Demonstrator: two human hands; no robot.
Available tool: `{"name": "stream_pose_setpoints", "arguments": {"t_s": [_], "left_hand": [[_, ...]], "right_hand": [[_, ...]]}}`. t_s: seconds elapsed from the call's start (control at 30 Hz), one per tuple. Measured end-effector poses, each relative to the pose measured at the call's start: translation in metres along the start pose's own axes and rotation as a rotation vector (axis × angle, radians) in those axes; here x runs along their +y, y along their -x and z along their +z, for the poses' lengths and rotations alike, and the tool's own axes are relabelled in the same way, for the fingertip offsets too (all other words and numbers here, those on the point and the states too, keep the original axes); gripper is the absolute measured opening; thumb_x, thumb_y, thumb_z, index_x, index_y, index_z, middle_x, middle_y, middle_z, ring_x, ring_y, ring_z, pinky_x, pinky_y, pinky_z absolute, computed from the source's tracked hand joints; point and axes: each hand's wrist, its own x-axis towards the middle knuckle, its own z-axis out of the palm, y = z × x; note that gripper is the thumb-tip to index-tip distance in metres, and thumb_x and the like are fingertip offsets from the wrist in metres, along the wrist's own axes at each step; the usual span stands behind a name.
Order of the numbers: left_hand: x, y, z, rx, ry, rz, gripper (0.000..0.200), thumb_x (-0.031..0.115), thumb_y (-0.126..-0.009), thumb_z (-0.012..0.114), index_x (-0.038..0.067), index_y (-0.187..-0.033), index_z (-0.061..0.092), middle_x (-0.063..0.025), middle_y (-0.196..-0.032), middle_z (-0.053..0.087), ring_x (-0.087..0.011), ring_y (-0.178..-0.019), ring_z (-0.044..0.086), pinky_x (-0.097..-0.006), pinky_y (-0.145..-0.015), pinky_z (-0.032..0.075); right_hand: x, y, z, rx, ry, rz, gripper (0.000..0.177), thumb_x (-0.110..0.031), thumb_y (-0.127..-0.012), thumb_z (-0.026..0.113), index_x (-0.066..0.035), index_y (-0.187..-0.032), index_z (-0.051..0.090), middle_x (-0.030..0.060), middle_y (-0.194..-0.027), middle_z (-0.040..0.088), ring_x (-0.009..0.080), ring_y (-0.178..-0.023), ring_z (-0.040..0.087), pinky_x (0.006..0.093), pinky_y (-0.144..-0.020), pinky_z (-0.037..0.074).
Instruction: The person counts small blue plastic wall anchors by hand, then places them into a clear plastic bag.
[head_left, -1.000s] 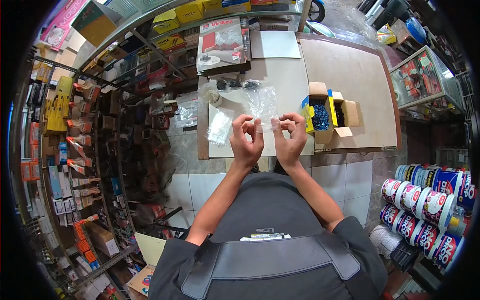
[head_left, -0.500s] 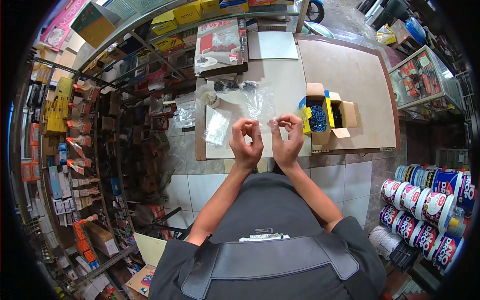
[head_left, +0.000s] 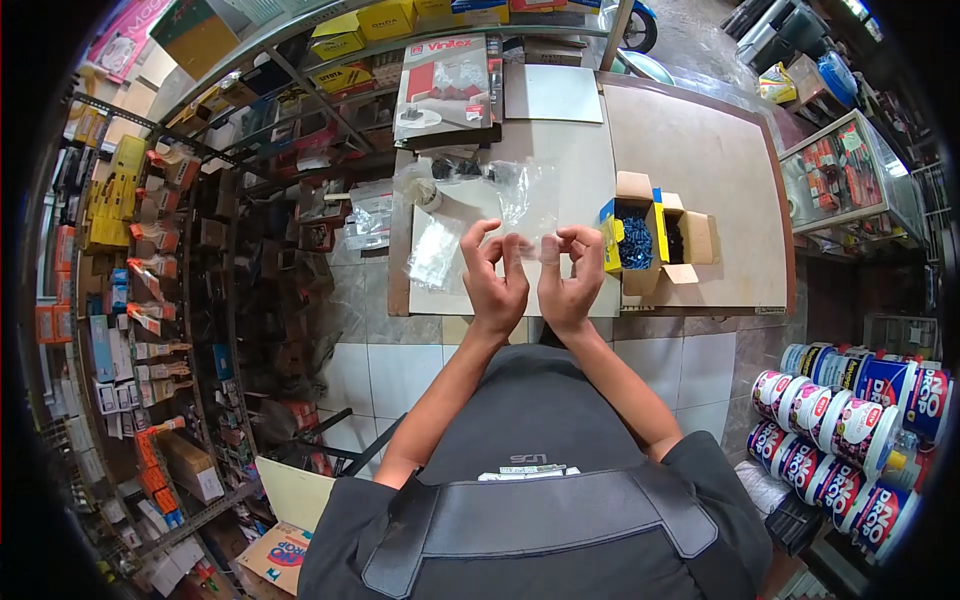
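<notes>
My left hand (head_left: 494, 280) and my right hand (head_left: 569, 282) face each other above the table's near edge, fingers curled and thumbs turned inward. Stretched between the two thumbs is a clear plastic bag (head_left: 526, 244), faint and hard to make out. Just beyond lies more clear plastic (head_left: 522, 190) on the tabletop. To the right of my right hand stands an open box of blue wall plugs (head_left: 635, 243). Beside it, another open box (head_left: 676, 232) has dark small pieces inside. Left of my left hand is a clear packet of whitish pieces (head_left: 436, 254).
A roll of tape (head_left: 425, 193) sits at the table's left side. A Vinilex box (head_left: 445, 88) and a white tile (head_left: 553, 94) lie at the back. Stocked shelves (head_left: 150, 300) line the left; paint pails (head_left: 840, 430) are stacked at right.
My hands have come slightly closer together, and the fingers of my left hand have lifted a little. The view has shifted slightly; the boxes stay put.
</notes>
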Motion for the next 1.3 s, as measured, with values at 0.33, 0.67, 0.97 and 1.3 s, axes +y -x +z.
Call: {"name": "stream_pose_setpoints", "arguments": {"t_s": [0.33,0.67,0.97,1.3], "left_hand": [[-0.006,-0.005,-0.011,0.174,-0.219,0.136,0.034,0.003,-0.094,0.066,0.002,-0.123,0.050,-0.0100,-0.098,0.055,-0.0143,-0.080,0.054,-0.0289,-0.070,0.048],[-0.015,-0.001,-0.019,0.067,-0.173,0.199,0.035,-0.005,-0.089,0.067,0.002,-0.119,0.051,-0.0091,-0.095,0.052,-0.0166,-0.074,0.050,-0.0314,-0.069,0.046],[-0.015,-0.007,-0.026,0.002,-0.243,0.210,0.040,-0.006,-0.083,0.069,0.003,-0.118,0.053,-0.0087,-0.094,0.050,-0.0161,-0.071,0.050,-0.0316,-0.068,0.046],[-0.011,-0.008,-0.021,-0.001,-0.052,-0.123,0.041,-0.002,-0.086,0.068,0.002,-0.122,0.048,-0.0064,-0.095,0.048,-0.0119,-0.075,0.050,-0.0275,-0.068,0.048]], "right_hand": [[0.000,0.004,0.000,-0.086,0.026,0.059,0.021,-0.001,-0.090,0.071,-0.001,-0.105,0.056,0.0035,-0.095,0.052,0.0072,-0.075,0.051,0.0225,-0.066,0.045],[0.006,0.003,0.003,-0.068,0.053,0.078,0.023,0.004,-0.086,0.070,-0.002,-0.104,0.056,0.0008,-0.094,0.049,0.0063,-0.075,0.045,0.0208,-0.066,0.042],[0.000,-0.003,0.001,-0.067,0.142,-0.027,0.023,0.011,-0.077,0.065,-0.001,-0.096,0.059,0.0071,-0.086,0.053,0.0152,-0.069,0.053,0.0288,-0.063,0.046],[-0.002,0.002,-0.001,-0.083,0.197,-0.121,0.027,0.015,-0.076,0.063,-0.001,-0.097,0.059,0.0067,-0.085,0.053,0.0151,-0.069,0.052,0.0290,-0.064,0.046]]}}
